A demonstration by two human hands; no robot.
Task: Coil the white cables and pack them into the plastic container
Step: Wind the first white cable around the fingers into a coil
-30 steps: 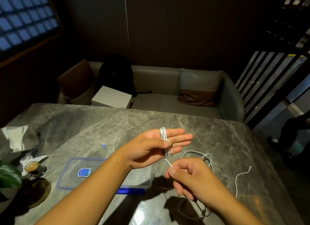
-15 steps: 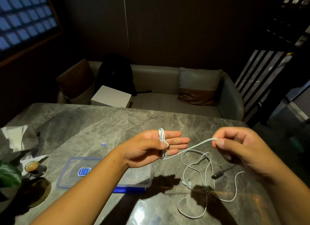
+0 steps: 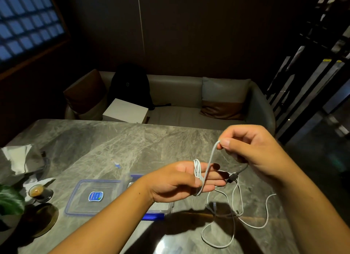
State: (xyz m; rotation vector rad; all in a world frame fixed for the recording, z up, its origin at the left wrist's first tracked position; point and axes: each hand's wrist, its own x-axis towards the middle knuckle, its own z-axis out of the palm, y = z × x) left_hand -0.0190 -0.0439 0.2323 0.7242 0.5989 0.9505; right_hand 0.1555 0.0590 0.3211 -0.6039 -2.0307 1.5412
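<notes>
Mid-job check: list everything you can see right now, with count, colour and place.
white cable: 1, white, partly wound round left fingers, rest loose on table
plastic container: 1, clear with blue rim, table, near left
table: 1, grey marble
small cup: 1, dark drink, table's left edge
plant leaf: 1, green, far left
white box: 1, on sofa
backpack: 1, black, on sofa
sofa: 1, grey, behind table
cushions: 2, brown and grey, sofa ends
left hand: fingers straight, coil wrapped round them
right hand: pinches cable, raised
</notes>
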